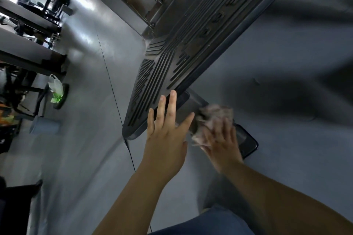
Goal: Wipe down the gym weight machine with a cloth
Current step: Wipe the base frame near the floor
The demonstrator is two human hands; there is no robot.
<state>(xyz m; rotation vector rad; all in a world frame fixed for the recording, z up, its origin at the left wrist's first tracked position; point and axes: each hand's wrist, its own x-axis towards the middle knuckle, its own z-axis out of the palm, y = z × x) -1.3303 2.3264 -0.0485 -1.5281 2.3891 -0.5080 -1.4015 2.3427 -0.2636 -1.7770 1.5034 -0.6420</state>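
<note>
- The right hand [219, 137] presses a crumpled cloth [214, 118] onto the grey base bar [194, 105] just under the ribbed footplate [183, 59] of the weight machine; its fingers lie spread over the cloth, and blur hides whether they curl.
- The left hand [164, 129] is flat with fingers straight and apart, fingertips touching the footplate's near edge, holding nothing.
- To wipe well, I judge: brace with the left hand and keep firm, overlapping strokes along the bar towards its black end cap [246, 141], beyond the footplate.
</note>
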